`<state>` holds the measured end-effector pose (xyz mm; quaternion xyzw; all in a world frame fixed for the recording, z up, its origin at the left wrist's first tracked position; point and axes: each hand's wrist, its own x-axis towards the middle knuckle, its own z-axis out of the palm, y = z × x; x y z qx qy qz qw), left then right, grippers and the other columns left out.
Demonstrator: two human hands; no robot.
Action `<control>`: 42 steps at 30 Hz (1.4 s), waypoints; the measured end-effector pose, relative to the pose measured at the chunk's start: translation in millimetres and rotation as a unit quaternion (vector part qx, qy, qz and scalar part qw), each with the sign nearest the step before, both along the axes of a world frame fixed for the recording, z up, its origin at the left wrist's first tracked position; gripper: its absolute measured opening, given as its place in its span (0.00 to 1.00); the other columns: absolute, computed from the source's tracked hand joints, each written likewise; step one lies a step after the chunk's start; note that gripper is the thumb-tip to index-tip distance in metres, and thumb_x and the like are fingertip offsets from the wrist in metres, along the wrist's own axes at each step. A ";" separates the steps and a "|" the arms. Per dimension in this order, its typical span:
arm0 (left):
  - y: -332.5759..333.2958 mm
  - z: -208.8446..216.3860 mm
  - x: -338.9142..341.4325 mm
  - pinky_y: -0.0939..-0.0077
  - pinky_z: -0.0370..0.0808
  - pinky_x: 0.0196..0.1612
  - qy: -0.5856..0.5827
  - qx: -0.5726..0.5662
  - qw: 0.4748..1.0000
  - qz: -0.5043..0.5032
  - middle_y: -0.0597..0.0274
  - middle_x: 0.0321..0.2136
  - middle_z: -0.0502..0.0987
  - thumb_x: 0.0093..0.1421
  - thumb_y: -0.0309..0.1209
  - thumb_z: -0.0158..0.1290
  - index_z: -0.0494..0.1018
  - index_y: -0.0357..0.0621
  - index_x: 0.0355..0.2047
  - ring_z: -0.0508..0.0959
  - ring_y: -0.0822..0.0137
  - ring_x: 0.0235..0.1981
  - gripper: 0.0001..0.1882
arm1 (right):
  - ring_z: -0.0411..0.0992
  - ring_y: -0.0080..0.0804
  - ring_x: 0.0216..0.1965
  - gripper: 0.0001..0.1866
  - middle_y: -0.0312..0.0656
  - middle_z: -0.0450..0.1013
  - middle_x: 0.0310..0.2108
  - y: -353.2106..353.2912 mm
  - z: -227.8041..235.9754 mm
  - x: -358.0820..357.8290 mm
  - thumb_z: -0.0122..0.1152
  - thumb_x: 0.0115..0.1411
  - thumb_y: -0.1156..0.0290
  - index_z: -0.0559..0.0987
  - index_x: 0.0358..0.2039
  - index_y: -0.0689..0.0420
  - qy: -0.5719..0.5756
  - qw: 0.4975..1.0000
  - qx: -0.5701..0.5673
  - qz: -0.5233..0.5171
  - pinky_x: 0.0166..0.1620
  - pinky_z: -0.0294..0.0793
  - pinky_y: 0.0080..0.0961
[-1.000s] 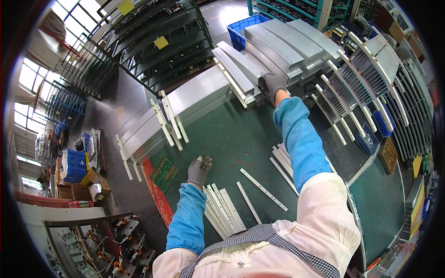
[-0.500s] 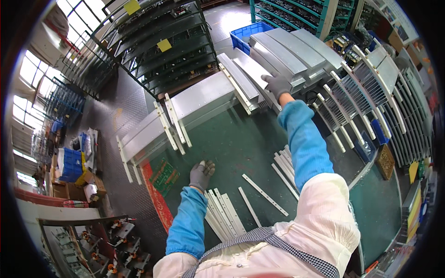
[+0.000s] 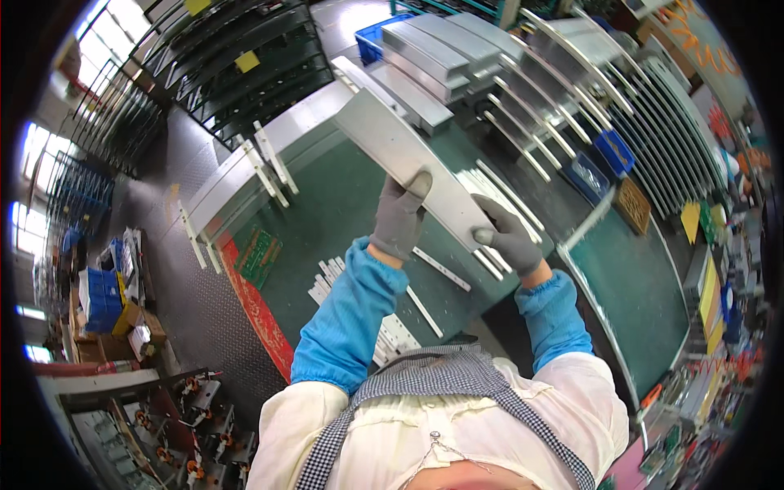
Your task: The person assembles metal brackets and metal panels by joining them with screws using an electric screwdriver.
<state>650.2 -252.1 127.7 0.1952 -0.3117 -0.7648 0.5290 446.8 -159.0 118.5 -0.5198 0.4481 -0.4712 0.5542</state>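
I am holding a long grey metal panel (image 3: 416, 167) above the green table (image 3: 327, 204), my left hand (image 3: 400, 214) clamped on its near edge and my right hand (image 3: 508, 237) gripping its end, over loose metal strips (image 3: 392, 327) lying on the table.
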 end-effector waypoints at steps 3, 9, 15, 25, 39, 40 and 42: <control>36.6 -9.2 -11.6 0.66 0.74 0.54 -0.015 -0.011 1.000 -0.026 0.63 0.48 0.74 0.60 0.29 0.61 0.67 0.45 0.56 0.75 0.66 0.49 0.24 | 0.64 0.37 0.61 0.40 0.49 0.67 0.59 22.9 11.5 -19.1 0.69 0.55 0.57 0.65 0.63 0.65 0.155 0.987 -0.030 0.024 0.63 0.61 0.33; 96.2 13.0 -69.0 0.70 0.71 0.54 -0.146 -0.168 0.971 -0.089 0.58 0.50 0.73 0.55 0.39 0.67 0.66 0.37 0.57 0.74 0.65 0.50 0.34 | 0.70 0.34 0.52 0.32 0.44 0.73 0.51 76.9 21.2 -43.6 0.70 0.55 0.58 0.73 0.56 0.61 -0.016 0.994 -0.088 -0.069 0.57 0.69 0.32; 148.3 -5.7 -170.8 0.69 0.72 0.53 -0.132 -0.178 0.953 -0.207 0.59 0.50 0.73 0.53 0.43 0.68 0.65 0.37 0.56 0.74 0.66 0.50 0.38 | 0.70 0.29 0.52 0.30 0.41 0.74 0.49 181.7 10.8 -142.0 0.69 0.55 0.63 0.72 0.56 0.63 -0.117 0.980 -0.051 -0.153 0.56 0.68 0.29; 168.9 25.6 -430.3 0.71 0.75 0.43 -0.482 -0.470 0.678 -0.294 0.58 0.34 0.80 0.52 0.42 0.66 0.73 0.43 0.50 0.79 0.66 0.38 0.28 | 0.70 0.29 0.48 0.27 0.40 0.72 0.46 468.9 -10.6 -422.2 0.64 0.54 0.67 0.71 0.55 0.60 0.137 0.853 -0.012 -0.504 0.52 0.71 0.29; 223.4 -66.7 -660.0 0.59 0.74 0.47 -0.601 -0.614 0.337 -0.385 0.45 0.41 0.79 0.53 0.48 0.62 0.69 0.43 0.51 0.79 0.46 0.45 0.31 | 0.72 0.40 0.44 0.31 0.50 0.72 0.42 531.0 -125.7 -512.5 0.73 0.50 0.65 0.68 0.50 0.64 0.034 0.502 0.142 -0.853 0.49 0.72 0.33; 223.6 -72.4 -663.2 0.59 0.75 0.49 -0.613 -0.607 0.334 -0.379 0.44 0.43 0.79 0.54 0.50 0.61 0.67 0.42 0.55 0.79 0.46 0.46 0.35 | 0.72 0.44 0.45 0.32 0.53 0.71 0.45 528.5 -131.6 -512.9 0.72 0.50 0.65 0.67 0.51 0.64 0.105 0.510 0.190 -0.833 0.50 0.71 0.35; 229.9 -87.5 -663.7 0.58 0.75 0.49 -0.644 -0.581 0.351 -0.354 0.41 0.43 0.79 0.54 0.49 0.60 0.60 0.39 0.60 0.79 0.45 0.46 0.41 | 0.71 0.51 0.50 0.34 0.58 0.68 0.51 523.4 -148.6 -513.9 0.72 0.51 0.64 0.66 0.53 0.65 0.197 0.523 0.250 -0.791 0.53 0.70 0.39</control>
